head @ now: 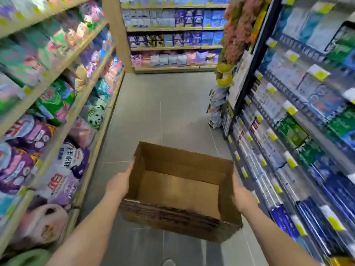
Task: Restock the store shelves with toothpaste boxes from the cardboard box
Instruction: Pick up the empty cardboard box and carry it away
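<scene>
A person is carrying an open, empty-looking box (178, 191) at six o'clock, above the aisle floor (167, 112). Left hand (119, 182) and right hand (242, 196) are pressing its side walls, fingers mostly straight. It is probably light but flexing; side-wall holds suit it. Both forearms are reaching forward. Shelves (284, 143) are standing at three o'clock.

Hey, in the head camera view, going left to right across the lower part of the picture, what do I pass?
Wooden shelves of bagged goods → left hand → open cardboard box, nothing visible inside → right hand → dark shelves of boxed products.
</scene>
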